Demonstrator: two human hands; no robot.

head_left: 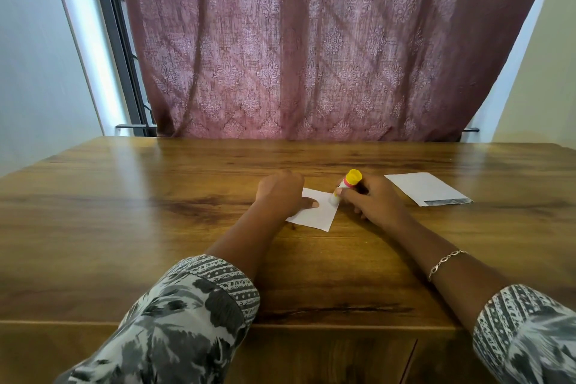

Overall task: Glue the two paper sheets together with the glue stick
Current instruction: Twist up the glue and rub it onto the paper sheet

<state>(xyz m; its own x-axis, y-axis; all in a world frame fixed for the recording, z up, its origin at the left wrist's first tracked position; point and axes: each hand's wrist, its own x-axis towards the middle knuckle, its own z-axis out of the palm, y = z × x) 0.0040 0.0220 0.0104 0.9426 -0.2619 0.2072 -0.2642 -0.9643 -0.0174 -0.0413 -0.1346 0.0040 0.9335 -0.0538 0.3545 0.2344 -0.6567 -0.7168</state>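
A small white paper sheet (318,213) lies near the middle of the wooden table (124,212). My left hand (282,193) rests on its left part, the thumb pressing the paper down. My right hand (371,199) grips a glue stick (346,184) with a yellow end, tilted, its white tip touching the sheet's right edge. A second white sheet (427,188) with a dark strip along its near edge lies flat to the right, apart from both hands.
A maroon patterned curtain (311,40) hangs behind the table's far edge. The table's front edge runs just below my forearms. A window frame (118,40) stands at the back left.
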